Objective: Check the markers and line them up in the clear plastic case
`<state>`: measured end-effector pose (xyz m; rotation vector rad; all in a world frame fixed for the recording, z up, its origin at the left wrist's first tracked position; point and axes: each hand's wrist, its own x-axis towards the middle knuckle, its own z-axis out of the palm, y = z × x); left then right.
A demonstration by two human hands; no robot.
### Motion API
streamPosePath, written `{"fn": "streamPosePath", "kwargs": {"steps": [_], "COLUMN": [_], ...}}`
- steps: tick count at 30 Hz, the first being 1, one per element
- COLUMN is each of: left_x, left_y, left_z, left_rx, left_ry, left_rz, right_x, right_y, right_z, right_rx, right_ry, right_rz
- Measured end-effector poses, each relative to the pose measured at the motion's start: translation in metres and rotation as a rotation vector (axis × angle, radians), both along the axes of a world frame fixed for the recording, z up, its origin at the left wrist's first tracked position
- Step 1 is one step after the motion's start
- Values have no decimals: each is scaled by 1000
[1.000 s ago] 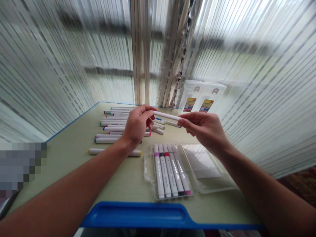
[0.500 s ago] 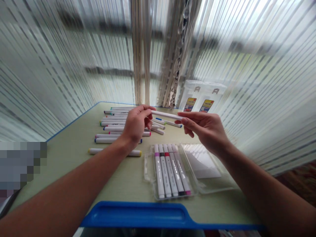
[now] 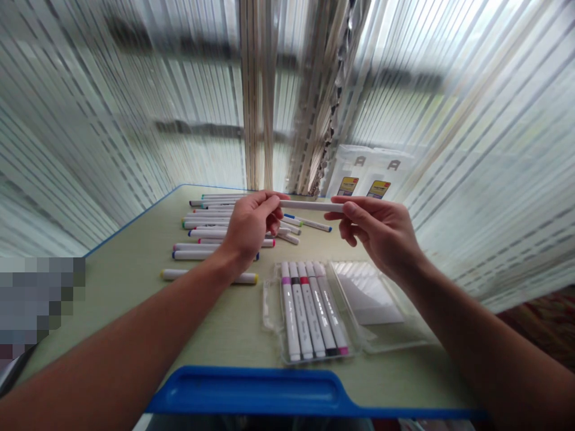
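Observation:
I hold one white marker [image 3: 308, 205] level above the table, an end in each hand. My left hand [image 3: 249, 226] pinches its left end with fingers curled. My right hand [image 3: 380, 233] pinches the right end between thumb and fingertips. Below them an open clear plastic case [image 3: 359, 344] lies on the table with several markers [image 3: 309, 311] side by side in its left half; the right half holds a white insert. Many loose white markers [image 3: 206, 230] with coloured caps lie in rows beyond my left hand.
The pale green table [image 3: 135, 269] has a blue rim and a blue front lip [image 3: 251, 389]. Two packaged items with yellow labels [image 3: 366, 179] lean against the striped sheer curtain at the back right. A pixelated patch sits at the left edge.
The held marker has risen slightly and levelled out. My right hand has shifted a little to the right and up, its fingers curling tighter round the marker's end.

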<state>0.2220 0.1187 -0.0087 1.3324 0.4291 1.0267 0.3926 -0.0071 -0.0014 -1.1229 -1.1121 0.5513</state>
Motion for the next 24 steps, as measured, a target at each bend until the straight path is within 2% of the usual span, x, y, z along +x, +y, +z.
{"fn": "streamPosePath", "kwargs": {"steps": [7, 18, 24], "left_x": [-1, -4, -6], "left_y": [-6, -14, -18], "left_z": [2, 4, 7], "left_rx": [57, 115, 223], "left_ry": [-2, -8, -24], "left_rz": [-102, -211, -273], "right_x": [7, 16, 16], "right_y": [3, 9, 11], "right_z": [7, 5, 5], "right_rx": [-38, -45, -103], "right_ry": [201, 424, 545], "right_rz": [-76, -62, -56]}}
